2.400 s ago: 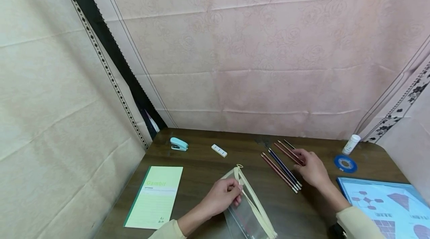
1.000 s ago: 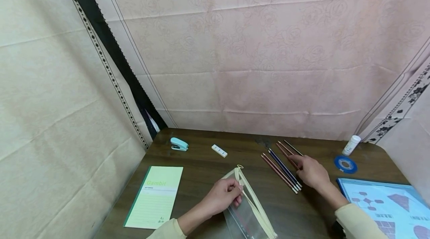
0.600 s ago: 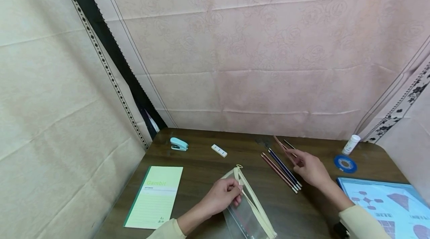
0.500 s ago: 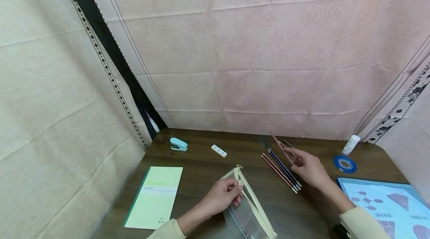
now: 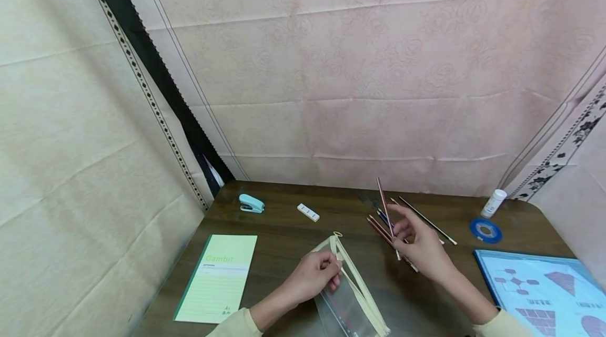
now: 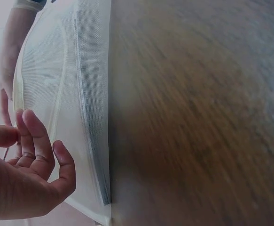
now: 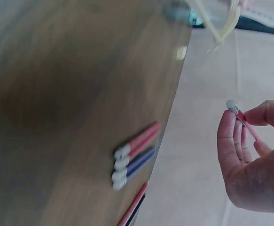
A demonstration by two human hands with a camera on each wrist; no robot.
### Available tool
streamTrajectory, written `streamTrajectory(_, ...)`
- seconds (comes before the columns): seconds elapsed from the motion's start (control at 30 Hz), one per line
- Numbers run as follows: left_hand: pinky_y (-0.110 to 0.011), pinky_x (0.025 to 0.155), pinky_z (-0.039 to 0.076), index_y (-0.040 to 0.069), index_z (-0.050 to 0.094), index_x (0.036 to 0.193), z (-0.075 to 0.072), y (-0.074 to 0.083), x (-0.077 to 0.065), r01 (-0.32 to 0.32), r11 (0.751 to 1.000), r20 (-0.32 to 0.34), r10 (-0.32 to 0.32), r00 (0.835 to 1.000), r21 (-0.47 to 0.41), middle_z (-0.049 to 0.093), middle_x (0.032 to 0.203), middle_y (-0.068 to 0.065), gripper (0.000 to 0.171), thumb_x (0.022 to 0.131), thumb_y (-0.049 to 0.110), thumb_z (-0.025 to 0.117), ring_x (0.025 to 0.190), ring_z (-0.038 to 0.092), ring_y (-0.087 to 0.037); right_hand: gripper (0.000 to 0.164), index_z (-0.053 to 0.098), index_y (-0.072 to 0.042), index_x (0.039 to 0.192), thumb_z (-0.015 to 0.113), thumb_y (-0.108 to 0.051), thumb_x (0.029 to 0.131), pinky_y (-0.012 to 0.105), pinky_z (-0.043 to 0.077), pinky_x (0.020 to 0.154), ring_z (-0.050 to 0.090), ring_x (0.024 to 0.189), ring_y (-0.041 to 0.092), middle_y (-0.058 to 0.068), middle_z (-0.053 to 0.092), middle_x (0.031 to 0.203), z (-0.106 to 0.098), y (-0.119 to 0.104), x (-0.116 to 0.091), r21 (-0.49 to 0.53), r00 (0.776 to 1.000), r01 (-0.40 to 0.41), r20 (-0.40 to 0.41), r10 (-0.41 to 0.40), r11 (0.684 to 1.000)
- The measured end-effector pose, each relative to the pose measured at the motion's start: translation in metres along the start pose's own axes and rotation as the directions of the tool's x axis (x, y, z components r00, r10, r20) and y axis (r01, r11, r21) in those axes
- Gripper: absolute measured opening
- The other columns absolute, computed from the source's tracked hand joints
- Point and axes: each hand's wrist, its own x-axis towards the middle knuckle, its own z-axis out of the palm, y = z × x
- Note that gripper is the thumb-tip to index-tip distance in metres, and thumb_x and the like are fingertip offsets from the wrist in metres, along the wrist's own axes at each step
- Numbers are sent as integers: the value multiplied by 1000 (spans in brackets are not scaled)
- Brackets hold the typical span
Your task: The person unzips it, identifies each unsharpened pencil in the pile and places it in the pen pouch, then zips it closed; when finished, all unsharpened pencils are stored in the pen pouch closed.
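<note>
My left hand pinches the edge of a see-through mesh zip pouch with a cream zipper, whose mouth gapes. The left wrist view shows thumb and fingertips on the rim of the pouch. My right hand pinches a red pencil near its white-tipped end, the pencil standing steeply tilted above the others. In the right wrist view the held pencil is clear of the table. Below lie two red pencils, two blue pencils, and beside them a red pencil and a black pencil.
A green notebook lies left of the pouch. Toward the back are a light-blue stapler and a white eraser. At right stand a glue stick, a blue tape roll and a blue-edged board.
My right hand has lifted one red pencil from the pair beside the black pencil and carried it left, tilting it more upright. The left hand and pouch have stayed in place.
</note>
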Motion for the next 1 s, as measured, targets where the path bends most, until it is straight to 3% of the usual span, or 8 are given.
streamTrajectory(0.23, -24, 56, 47, 14, 63, 82, 1, -2, 2, 2, 1000, -1, -2, 1000, 0, 66, 68, 0, 25, 97, 32, 55, 62, 64, -13, 76, 40, -25, 142, 67, 8, 80, 35, 54, 51, 64, 74, 17, 15, 59, 92, 15, -18, -13, 254, 998, -10, 59, -5, 967)
streamTrajectory(0.33, -24, 56, 47, 13, 63, 82, 1, -2, 2, 2, 1000, 0, -2, 1000, -3, 66, 68, 0, 26, 98, 32, 55, 62, 64, -13, 76, 38, -21, 144, 66, 9, 79, 37, 54, 51, 64, 74, 18, 16, 58, 93, 20, -23, -20, 307, 996, -6, 84, -21, 952)
streamTrajectory(0.57, -23, 55, 47, 13, 63, 81, 1, 0, 2, -3, 1000, -5, 3, 1000, 4, 66, 67, 0, 26, 98, 32, 55, 61, 64, -13, 79, 36, -19, 143, 64, 14, 78, 40, 54, 50, 63, 73, 20, 17, 56, 92, 35, -32, -36, 385, 981, -97, 191, 23, 918)
streamTrajectory(0.77, -24, 55, 47, 13, 64, 81, 0, 1, 4, -7, 1000, -18, 7, 1000, 8, 66, 67, 1, 26, 97, 31, 56, 60, 64, -13, 78, 39, -26, 141, 63, 13, 77, 37, 55, 53, 62, 71, 17, 16, 56, 92, 45, -38, -47, 330, 957, -159, 284, 63, 930)
streamTrajectory(1.0, -24, 57, 48, 12, 64, 82, -3, 2, 5, -13, 1000, -30, 13, 999, -1, 66, 68, 0, 24, 97, 29, 56, 61, 64, -13, 75, 40, -29, 139, 65, 6, 78, 25, 50, 61, 60, 68, 10, 5, 61, 88, 48, -38, -58, 207, 927, -135, 371, 50, 969)
